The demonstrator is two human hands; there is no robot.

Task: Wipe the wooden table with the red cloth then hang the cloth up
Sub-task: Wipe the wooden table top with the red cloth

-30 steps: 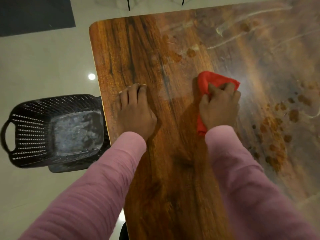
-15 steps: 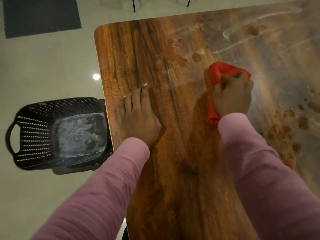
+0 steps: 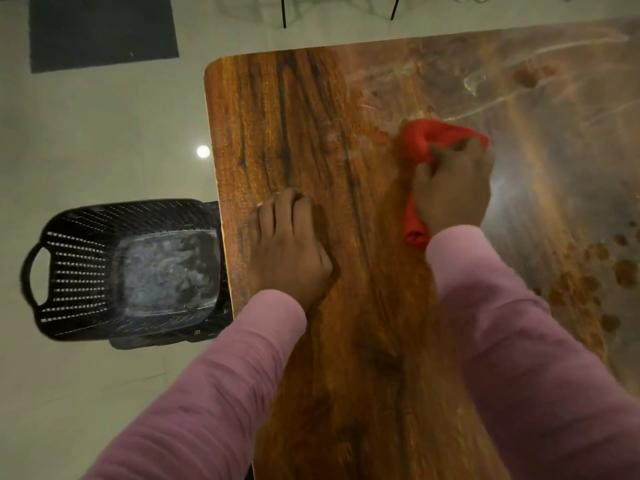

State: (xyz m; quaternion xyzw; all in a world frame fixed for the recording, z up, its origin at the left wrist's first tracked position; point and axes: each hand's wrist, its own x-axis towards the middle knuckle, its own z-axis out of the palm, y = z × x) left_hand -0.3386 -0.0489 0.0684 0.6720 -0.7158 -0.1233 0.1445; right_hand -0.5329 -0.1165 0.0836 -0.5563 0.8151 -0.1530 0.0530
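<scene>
Wiping step: right hand (image 3: 450, 192) grips bunched soft red cloth (image 3: 419, 143), pressing it on glossy, dark-grained wooden table (image 3: 277, 116), toward table's far left. Left hand (image 3: 291, 247) flat, fingers straight, bracing near table's left edge. Best: firm overlapping strokes toward crusty brown spots (image 3: 623, 271) at table's right; streaky film there likely needs cleaner fold.

Home interior, probably dining or living area. Wood-grain surface (image 3: 294, 133) with rounded corner fills centre and right of frame; brown smudges (image 3: 588, 271) and pale streaks at right. Pale glossy floor tiles (image 3: 104, 133) at left, round lamp reflection (image 3: 203, 151) on them. Dark rectangular mat (image 3: 104, 32) on floor, upper left. Black perforated plastic basket (image 3: 69, 271) with loop handle at left, just beside surface edge, on dark support of unclear kind. Thin black metal legs (image 3: 284, 12) at top centre, furniture unclear. Dim, warm light.
</scene>
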